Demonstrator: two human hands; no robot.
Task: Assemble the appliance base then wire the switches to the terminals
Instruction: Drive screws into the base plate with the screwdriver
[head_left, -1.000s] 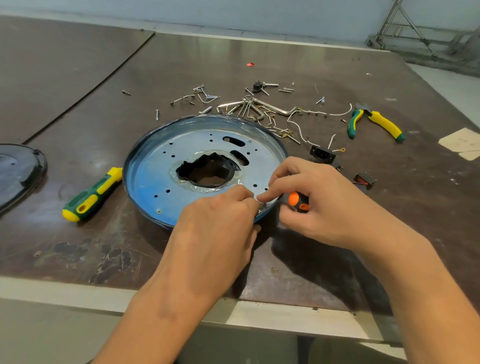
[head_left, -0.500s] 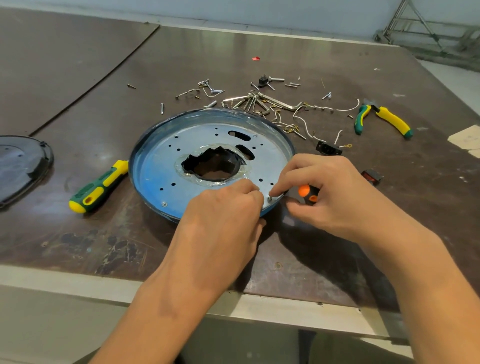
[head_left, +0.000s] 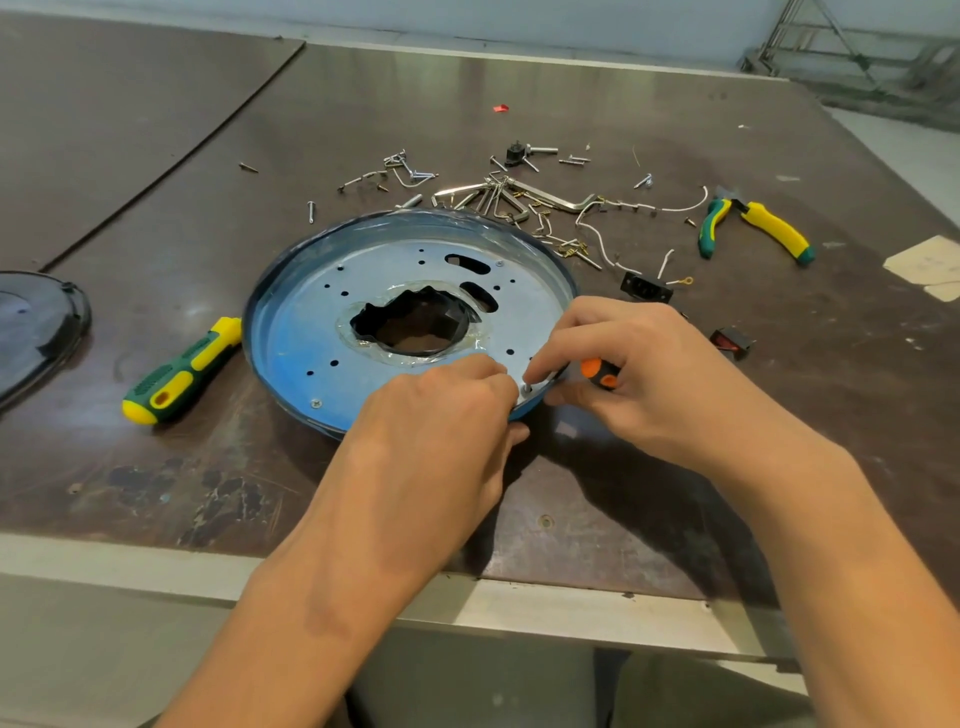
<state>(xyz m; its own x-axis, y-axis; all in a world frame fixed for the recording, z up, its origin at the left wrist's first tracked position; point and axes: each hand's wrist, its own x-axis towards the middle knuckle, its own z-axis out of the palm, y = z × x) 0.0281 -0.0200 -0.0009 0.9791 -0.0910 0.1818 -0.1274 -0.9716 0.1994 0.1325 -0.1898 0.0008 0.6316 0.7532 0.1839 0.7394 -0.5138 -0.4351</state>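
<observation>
The right hand (head_left: 639, 374) is clasping an orange-handled screwdriver (head_left: 597, 373) in its curled rear fingers. Its forefinger and thumb are reaching left of that grip to a small screw (head_left: 527, 387) standing in a hole at the rim of the base plate (head_left: 322, 332). The left hand (head_left: 441, 415) is meeting it from the other side. Its fingers are curling onto the plate just beside the screw and its thumb is lying against the outside of the rim, so it seems to be pinching the plate steady. Whether it is also touching the screw is hidden.

Over the last second the hands are hardly shifting. The screw head is now showing clear between the fingertips, and the driver is still riding in the palm with its tip off the screw. I judge the screw is being started by finger, with driving it home yet to come.

Left of the grip, another screw (head_left: 315, 402) is already sitting in the plate, and a green and yellow screwdriver (head_left: 182, 371) is lying beyond the plate's left edge. Beyond the grip on the right, the red switch (head_left: 731, 340), a black socket (head_left: 644, 286) and loose wires (head_left: 597, 234) are waiting unwired on the table (head_left: 156, 493), with pliers (head_left: 769, 228) further off.
</observation>
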